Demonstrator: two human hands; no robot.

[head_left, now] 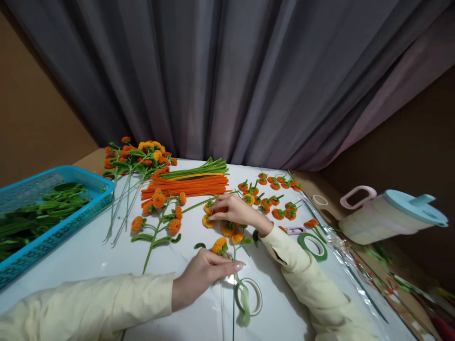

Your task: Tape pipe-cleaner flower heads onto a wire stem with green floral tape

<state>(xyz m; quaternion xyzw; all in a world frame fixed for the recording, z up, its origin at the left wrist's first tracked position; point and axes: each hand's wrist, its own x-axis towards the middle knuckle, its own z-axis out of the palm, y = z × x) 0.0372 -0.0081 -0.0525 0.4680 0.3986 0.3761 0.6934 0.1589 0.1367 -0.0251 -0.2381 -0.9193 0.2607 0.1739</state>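
Pale-green tape strip (pixel 244 303) hangs off the stem (pixel 234 252) at the left hand's (pixel 213 270) fingertips, dropping across the pale tape roll (pixel 260 299). Clock centred on left hand, 12 = away from the wearer. Left: thumb and fingers pinched on the stem, yellow flower head (pixel 219 245) just above the knuckles at 12. Right hand (pixel 235 210) at 1, fingers curled down among orange and yellow heads; can't tell if it's gripping one. Pale roll on the table at 4, right beside the left fingertips. Finished-looking orange spray (pixel 154 239) lies at 10. Orange stick bundle (pixel 188 187) at 11, green bundle (pixel 202 169) just beyond it. Flower pile (pixel 146 160) between 10 and 11. Blue basket (pixel 53 240) of green leaf pieces (pixel 66 201) between 9 and 10. Loose orange heads (pixel 279 214) between 1 and 2. Darker green tape roll (pixel 323 257) near 3; lidded cup (pixel 384 218) farther out, between 2 and 3.
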